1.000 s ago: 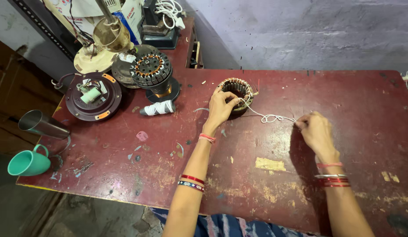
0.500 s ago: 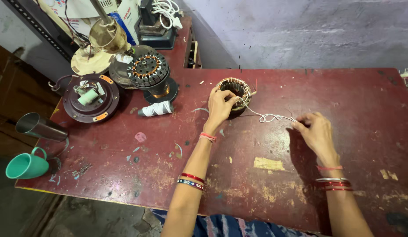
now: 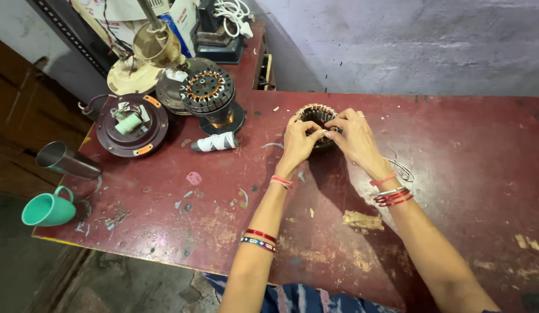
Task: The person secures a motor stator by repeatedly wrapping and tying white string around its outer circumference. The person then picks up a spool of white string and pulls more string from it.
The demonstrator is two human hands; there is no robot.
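Where fingers pinch, both hands (image 3: 327,136) gripping stator (image 3: 316,116)

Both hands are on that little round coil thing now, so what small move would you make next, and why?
Probably draw the loose white string snug. Both the left hand and right hand pinch the rim of the round copper-wound motor stator on the worn red table, while the string lies slack by the right wrist.

Both my hands together, out in front of me.
My left hand (image 3: 297,141) and right hand (image 3: 355,139) meet fingertip to fingertip, fingers curled and pinching, forearms angled inward, bangles on both wrists.
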